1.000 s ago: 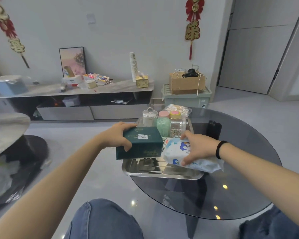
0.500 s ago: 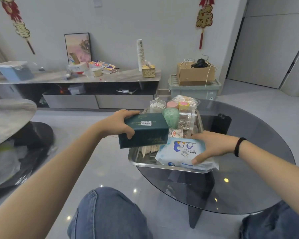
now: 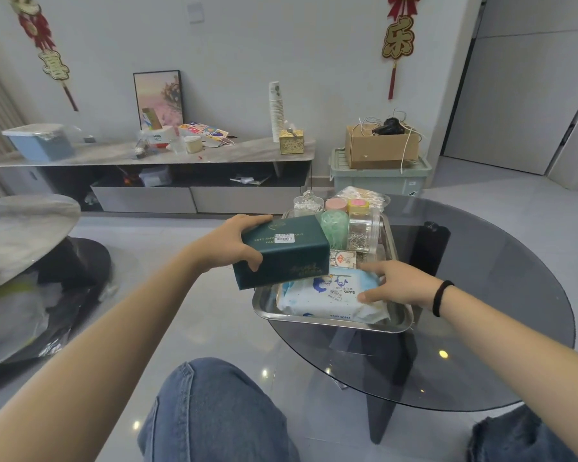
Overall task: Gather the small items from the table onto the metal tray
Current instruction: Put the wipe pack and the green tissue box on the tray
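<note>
A metal tray (image 3: 401, 320) sits on the near left part of a round dark glass table (image 3: 501, 295). My left hand (image 3: 227, 245) grips a dark green box (image 3: 282, 251) and holds it above the tray's left edge. My right hand (image 3: 394, 283) rests on a white and blue pack of baby wipes (image 3: 327, 295) lying in the tray's front half, thumb and fingers around its right end. Behind the pack stand a green jar (image 3: 334, 228), a clear jar of pins (image 3: 362, 235), a small card box (image 3: 342, 258) and other small containers.
A black object (image 3: 429, 248) stands on the table right of the tray. My knees in jeans (image 3: 214, 411) are below the table's edge. A low marble table (image 3: 20, 228) is at the left. A TV cabinet (image 3: 154, 161) and a crate with a cardboard box (image 3: 381, 148) line the far wall.
The wipes pack has come down from above the tray to lie flat in its front half, my right hand still on it. The green box stays held at the tray's left edge.
</note>
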A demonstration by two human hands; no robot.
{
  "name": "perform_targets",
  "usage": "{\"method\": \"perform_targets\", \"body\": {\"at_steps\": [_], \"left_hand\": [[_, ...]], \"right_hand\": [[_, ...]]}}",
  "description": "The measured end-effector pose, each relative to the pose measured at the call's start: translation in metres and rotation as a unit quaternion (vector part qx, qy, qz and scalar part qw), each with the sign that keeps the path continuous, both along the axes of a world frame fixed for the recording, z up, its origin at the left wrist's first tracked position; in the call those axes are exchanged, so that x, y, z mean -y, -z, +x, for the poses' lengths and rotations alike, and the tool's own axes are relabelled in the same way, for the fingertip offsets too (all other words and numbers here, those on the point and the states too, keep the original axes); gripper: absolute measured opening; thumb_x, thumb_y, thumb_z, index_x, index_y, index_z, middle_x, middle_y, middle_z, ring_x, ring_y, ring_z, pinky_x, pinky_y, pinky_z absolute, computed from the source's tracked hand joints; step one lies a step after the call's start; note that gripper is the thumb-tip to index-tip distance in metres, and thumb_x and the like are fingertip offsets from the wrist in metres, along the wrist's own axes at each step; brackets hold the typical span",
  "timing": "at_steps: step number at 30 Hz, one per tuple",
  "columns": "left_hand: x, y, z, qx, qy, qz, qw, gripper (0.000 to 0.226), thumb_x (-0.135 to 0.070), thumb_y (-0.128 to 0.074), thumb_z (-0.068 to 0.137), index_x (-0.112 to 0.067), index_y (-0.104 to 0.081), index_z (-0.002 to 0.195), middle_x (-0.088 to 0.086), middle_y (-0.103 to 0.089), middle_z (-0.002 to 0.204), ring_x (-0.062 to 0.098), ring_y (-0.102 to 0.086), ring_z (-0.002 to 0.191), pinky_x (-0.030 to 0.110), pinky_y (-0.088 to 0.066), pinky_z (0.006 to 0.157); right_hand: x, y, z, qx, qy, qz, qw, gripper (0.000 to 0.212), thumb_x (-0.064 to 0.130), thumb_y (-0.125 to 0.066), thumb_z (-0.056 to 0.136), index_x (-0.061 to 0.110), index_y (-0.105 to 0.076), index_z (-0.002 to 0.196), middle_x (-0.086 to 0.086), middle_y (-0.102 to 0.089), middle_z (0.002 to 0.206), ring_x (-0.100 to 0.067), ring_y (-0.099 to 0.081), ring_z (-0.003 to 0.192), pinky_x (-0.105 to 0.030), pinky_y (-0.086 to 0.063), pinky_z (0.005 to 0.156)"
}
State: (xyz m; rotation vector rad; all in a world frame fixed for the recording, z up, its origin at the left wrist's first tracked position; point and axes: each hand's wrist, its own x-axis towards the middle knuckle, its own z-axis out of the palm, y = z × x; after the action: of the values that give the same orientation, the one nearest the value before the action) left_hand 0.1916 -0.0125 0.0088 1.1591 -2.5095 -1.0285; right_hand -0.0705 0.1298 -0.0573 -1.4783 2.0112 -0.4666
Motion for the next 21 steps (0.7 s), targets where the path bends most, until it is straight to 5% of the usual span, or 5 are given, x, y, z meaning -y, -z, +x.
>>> {"method": "perform_targets", "body": {"at_steps": [4, 9, 14, 17, 21], "left_hand": [[-0.004, 0.003, -0.002, 0.013, 0.013, -0.003, 1.000, 0.095, -0.024, -0.062, 0.051, -0.028, -0.034, 0.141, 0.001, -0.037, 0.127, 0.019, -0.041, 0.114, 0.027, -0.045, 0.084], [-0.006, 0.006, -0.007, 0.016, 0.035, -0.011, 0.999, 0.096, -0.023, -0.063, 0.051, -0.027, -0.035, 0.142, 0.001, -0.038, 0.129, 0.019, -0.042, 0.115, 0.023, -0.044, 0.082], [-0.008, 0.009, -0.019, 0.025, 0.057, -0.012, 0.998, 0.096, -0.025, -0.064, 0.054, -0.034, -0.032, 0.143, -0.003, -0.034, 0.134, 0.018, -0.038, 0.119, 0.026, -0.041, 0.089], [-0.011, 0.012, -0.031, 0.052, 0.108, -0.020, 0.993, 0.095, -0.026, -0.062, 0.055, -0.035, -0.029, 0.145, -0.007, -0.029, 0.141, 0.015, -0.032, 0.124, 0.027, -0.035, 0.099], [-0.011, 0.009, -0.046, 0.095, 0.141, -0.057, 0.984, 0.095, -0.026, -0.056, 0.057, -0.036, -0.026, 0.146, -0.007, -0.020, 0.152, 0.017, -0.013, 0.140, 0.037, -0.017, 0.113]], "right_hand": [[0.004, 0.001, 0.007, 0.176, 0.020, -0.017, 0.984, 0.062, 0.013, -0.062, 0.086, 0.009, -0.034, 0.141, -0.008, -0.040, 0.145, -0.020, -0.058, 0.106, -0.016, -0.048, 0.076], [0.005, 0.006, 0.012, 0.260, 0.033, -0.014, 0.965, 0.049, -0.001, -0.048, 0.090, 0.007, -0.039, 0.138, -0.011, -0.037, 0.145, -0.017, -0.053, 0.107, -0.014, -0.052, 0.064], [0.000, -0.006, 0.002, 0.284, 0.119, -0.115, 0.944, 0.034, 0.034, -0.044, 0.095, 0.023, -0.055, 0.125, -0.003, -0.060, 0.121, -0.019, -0.059, 0.100, -0.031, -0.053, 0.080], [0.000, -0.013, 0.005, 0.323, 0.101, -0.119, 0.933, 0.047, 0.052, -0.041, 0.090, 0.031, -0.048, 0.131, -0.003, -0.060, 0.119, -0.019, -0.060, 0.099, -0.028, -0.051, 0.075], [0.003, -0.007, 0.014, 0.228, 0.082, -0.109, 0.964, 0.062, 0.058, -0.043, 0.086, 0.040, -0.023, 0.141, 0.015, -0.054, 0.111, -0.004, -0.055, 0.095, -0.017, -0.046, 0.065]]}}
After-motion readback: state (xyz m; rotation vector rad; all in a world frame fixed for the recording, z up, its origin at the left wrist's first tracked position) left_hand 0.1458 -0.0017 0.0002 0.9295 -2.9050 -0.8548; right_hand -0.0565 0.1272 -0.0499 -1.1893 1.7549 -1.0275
